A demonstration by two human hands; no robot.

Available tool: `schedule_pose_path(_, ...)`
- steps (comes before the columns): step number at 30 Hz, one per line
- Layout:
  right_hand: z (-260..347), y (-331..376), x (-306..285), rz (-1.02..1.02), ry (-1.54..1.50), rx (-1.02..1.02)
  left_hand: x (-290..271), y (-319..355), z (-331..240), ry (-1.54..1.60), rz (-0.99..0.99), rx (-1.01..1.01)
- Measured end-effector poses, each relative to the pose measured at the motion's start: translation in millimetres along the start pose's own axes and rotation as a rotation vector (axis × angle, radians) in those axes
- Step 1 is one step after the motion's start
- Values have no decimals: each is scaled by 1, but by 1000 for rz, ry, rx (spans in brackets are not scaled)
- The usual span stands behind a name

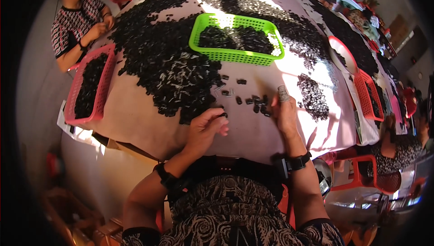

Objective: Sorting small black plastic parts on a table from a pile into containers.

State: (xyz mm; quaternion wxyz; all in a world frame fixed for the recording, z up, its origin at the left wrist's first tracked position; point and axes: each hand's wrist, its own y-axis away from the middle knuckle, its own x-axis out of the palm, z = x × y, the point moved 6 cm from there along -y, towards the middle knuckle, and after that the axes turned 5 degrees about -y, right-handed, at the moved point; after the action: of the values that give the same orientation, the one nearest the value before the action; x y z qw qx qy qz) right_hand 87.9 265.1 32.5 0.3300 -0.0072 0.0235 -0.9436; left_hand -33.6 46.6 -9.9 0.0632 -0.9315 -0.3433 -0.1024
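The left hand (207,126) pinches a black piece (223,115), the right hand (285,115), whose grip I cannot tell, is beside loose pieces (257,108), and bare cloth (248,138) between the hands reaches the table edge (247,156).

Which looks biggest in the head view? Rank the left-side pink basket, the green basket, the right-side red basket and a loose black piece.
1. Green basket
2. Left-side pink basket
3. Right-side red basket
4. Loose black piece

Distance and fisheye bending leave the baskets' true sizes unsure.
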Motion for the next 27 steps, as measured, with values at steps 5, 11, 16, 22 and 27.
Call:
schedule_pose_path(5,4,1,17,91,160,-54,-3,2,-10,71,-39,-17)
schedule_pose_path(11,6,1,31,165,100,-179,-4,2,-14,85,-8,-20)
schedule_pose_path(16,17,5,39,246,129,-190,-2,0,-16,75,33,-17)
schedule_pose_path(22,30,7,52,303,234,-157,-1,0,-15,76,38,-23)
schedule_pose_path(27,22,0,54,319,284,-157,0,0,-15,82,38,-12)
